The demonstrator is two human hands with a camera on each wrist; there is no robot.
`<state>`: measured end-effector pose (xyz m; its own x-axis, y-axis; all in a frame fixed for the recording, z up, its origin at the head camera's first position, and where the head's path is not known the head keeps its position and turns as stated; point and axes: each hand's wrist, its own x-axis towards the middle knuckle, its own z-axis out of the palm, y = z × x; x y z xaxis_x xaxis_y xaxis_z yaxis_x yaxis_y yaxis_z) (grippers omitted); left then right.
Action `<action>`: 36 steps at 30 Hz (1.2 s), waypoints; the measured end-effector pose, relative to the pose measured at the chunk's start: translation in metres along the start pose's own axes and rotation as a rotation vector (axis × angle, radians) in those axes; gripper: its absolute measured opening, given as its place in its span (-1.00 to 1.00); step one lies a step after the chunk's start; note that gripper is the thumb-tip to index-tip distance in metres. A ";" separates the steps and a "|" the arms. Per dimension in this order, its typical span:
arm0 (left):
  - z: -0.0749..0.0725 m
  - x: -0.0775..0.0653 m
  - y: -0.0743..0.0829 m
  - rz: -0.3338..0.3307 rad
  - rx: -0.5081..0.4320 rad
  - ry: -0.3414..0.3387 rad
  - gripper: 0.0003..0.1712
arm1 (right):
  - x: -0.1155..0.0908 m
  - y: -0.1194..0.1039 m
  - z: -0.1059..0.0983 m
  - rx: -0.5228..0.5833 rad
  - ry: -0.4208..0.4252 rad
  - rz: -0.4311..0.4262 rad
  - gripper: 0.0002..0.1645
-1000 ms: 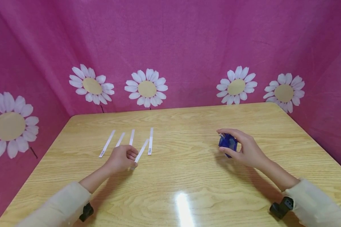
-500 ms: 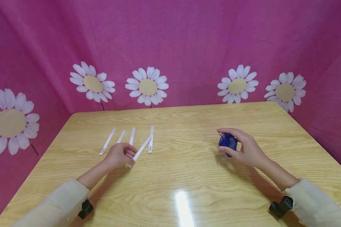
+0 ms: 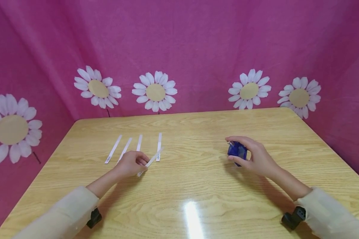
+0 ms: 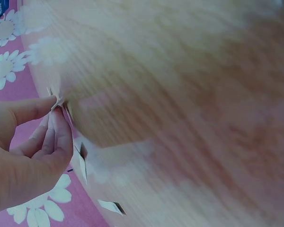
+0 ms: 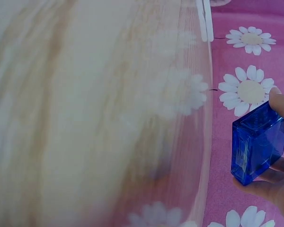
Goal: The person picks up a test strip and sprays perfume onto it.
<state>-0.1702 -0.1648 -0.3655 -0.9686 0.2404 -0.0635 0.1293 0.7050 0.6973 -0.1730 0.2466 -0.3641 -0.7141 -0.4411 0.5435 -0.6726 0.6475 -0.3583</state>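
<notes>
My left hand (image 3: 131, 165) pinches the near end of a white paper test strip (image 3: 153, 160) between thumb and fingers. The strip slants up to the right and appears to cross in front of another strip (image 3: 160, 142). More white strips (image 3: 113, 148) lie side by side left of and behind that hand. At the right, my right hand (image 3: 256, 156) holds a blue glass perfume bottle (image 3: 237, 152) between thumb and fingers, its forefinger over the silvery spray top. In the right wrist view the bottle (image 5: 258, 144) shows square and see-through.
The wooden table (image 3: 194, 139) reaches back to a pink curtain (image 3: 197, 59) printed with daisies. Light glares off the table's front (image 3: 192, 215). A dark wrist camera (image 3: 293, 217) sits under the right sleeve, and another (image 3: 94, 218) under the left.
My left hand has shifted slightly right, and the held strip has turned so its face shows narrower. The right hand and bottle have moved a little to the left.
</notes>
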 end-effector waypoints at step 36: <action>0.023 0.038 0.043 -0.117 -0.315 -0.236 -0.71 | 0.027 -0.020 0.016 0.095 -0.037 -0.057 -0.31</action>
<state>-0.1963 -0.1101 -0.3543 -0.8929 0.3430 -0.2918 -0.0858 0.5066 0.8579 -0.1814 0.2117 -0.3541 -0.6799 -0.4989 0.5374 -0.7262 0.5595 -0.3994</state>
